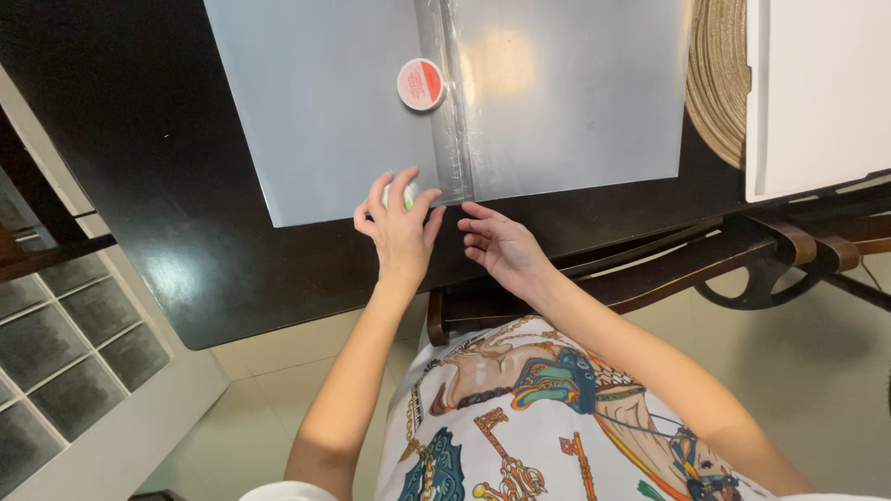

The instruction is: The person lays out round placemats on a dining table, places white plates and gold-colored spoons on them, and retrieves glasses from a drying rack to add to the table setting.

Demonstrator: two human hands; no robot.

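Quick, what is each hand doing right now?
Left hand: fingers curled over a small white round object at the grey sheet's near edge.
Right hand: open, holding nothing, fingertips near the sheet's edge.

Ahead of your hands the grey sheet [325, 111] lies flat and open to pass over; only the round red-lidded tin [422, 84] stands on it beside the centre seam; to the right a woven mat [719, 74] and white board [817, 93] block the table edge.
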